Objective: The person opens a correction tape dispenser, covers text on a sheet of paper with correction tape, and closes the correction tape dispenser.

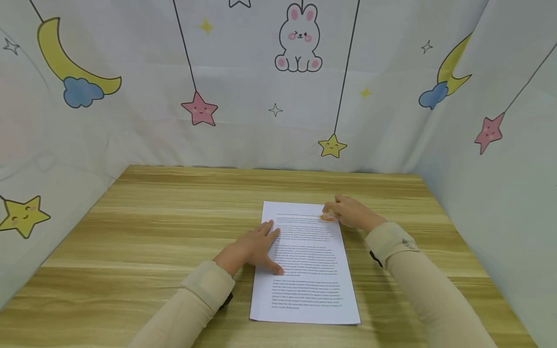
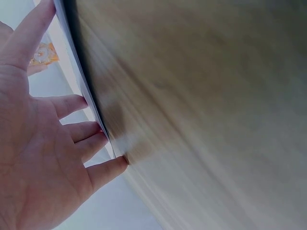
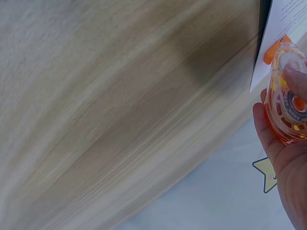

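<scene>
A printed sheet of paper (image 1: 261, 299) lies on the wooden table, lines of text running across it. My left hand (image 1: 252, 246) rests with spread fingers on the sheet's left edge; in the left wrist view the fingertips (image 2: 115, 170) line up along that edge. At the upper right corner of the page, my right hand (image 1: 350, 212) grips an orange, see-through correction tape (image 3: 283, 105). Its orange tip (image 3: 271, 51) points in over the paper, right at the top lines of text. The thumb lies across the round window on its side.
Bare wood of the table (image 1: 152, 232) surrounds the sheet. A white curtain (image 1: 243, 140) printed with stars, moons and a rabbit stands behind the table and along both sides.
</scene>
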